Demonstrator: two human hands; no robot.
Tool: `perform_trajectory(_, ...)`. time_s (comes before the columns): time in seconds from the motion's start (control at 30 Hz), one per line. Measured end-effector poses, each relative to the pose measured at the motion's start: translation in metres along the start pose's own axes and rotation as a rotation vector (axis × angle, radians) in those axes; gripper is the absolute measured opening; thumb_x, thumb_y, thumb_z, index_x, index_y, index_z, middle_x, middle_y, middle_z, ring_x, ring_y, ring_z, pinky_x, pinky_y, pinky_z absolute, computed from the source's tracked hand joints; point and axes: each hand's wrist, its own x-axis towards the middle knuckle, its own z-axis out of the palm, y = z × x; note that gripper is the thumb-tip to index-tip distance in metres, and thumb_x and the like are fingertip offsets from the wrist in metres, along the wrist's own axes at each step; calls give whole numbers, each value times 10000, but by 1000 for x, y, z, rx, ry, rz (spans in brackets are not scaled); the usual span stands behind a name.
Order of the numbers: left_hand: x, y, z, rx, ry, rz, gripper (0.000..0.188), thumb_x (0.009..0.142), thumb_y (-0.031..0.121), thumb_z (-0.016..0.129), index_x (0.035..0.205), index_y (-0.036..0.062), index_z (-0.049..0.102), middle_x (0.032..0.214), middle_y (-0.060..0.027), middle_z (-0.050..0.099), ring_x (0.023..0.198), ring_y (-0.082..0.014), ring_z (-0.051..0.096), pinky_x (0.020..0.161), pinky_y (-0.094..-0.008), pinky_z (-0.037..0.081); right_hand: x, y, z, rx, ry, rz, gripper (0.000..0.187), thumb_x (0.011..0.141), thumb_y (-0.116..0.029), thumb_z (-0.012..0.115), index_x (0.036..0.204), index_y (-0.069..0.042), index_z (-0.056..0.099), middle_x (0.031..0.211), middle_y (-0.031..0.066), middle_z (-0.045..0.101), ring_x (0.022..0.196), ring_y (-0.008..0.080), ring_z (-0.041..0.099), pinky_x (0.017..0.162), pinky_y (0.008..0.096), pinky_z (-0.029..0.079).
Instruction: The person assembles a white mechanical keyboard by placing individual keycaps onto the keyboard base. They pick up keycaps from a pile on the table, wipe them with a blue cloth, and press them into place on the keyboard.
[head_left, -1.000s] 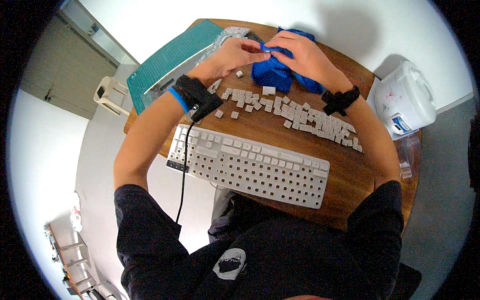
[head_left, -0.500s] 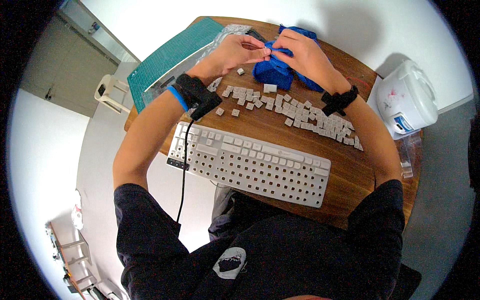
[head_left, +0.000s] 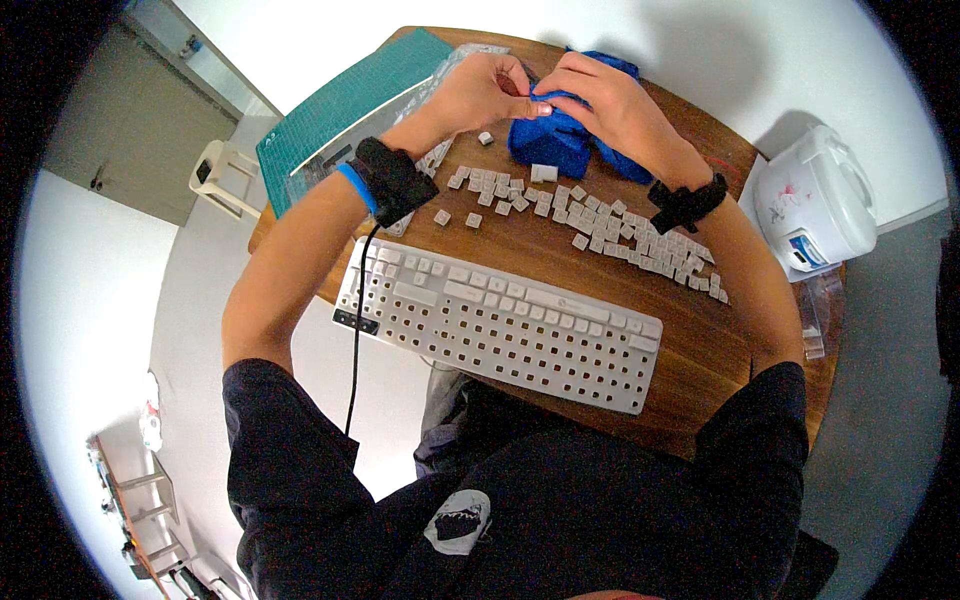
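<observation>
At the far side of the table my two hands meet over a bunched blue cloth [head_left: 550,148]. My right hand [head_left: 610,105] is closed on the upper part of this cloth, its fingers bent toward the left. Thumb and fingers of my left hand [head_left: 482,95] are pinched together right beside it, touching the cloth; whatever is between those fingertips is hidden. Loose white keycaps [head_left: 600,220] spread over the wood below the cloth. Nearer to me lies a white keyboard [head_left: 520,340]; many of its key positions are bare, while a strip along its far edge carries keys.
A green cutting mat [head_left: 345,105] and clear plastic wrap lie at the back left. At the right stands a white lidded appliance [head_left: 815,205]. A black cable [head_left: 357,350] hangs from my left wristband. A pale stool [head_left: 225,180] stands beyond the wooden table [head_left: 700,390].
My left hand has shifted slightly, with its fingers lifted and bent more above the thumb. The right hand stays at the cloth. Keyboard and loose keycaps look the same.
</observation>
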Motion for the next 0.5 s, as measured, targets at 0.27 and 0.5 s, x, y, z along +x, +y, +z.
perform_trajectory(0.27,-8,-1,4,-146,-25,-20,227,932,168,937,920,73,731,898,22,751,840,-68,673,722,-264,561,2,10,4,53,-71,51,183,994,-136,741,1156,-52,746,1109,136,704,1043,367,717,919,455,590)
perform_trajectory(0.5,-4,-6,0,2,-72,-16,202,977,190,894,1019,20,793,929,-17,783,861,-90,724,750,-274,605,-2,-1,5,19,-22,19,194,1003,-139,732,1179,-59,748,1121,123,689,1027,359,712,894,445,595)
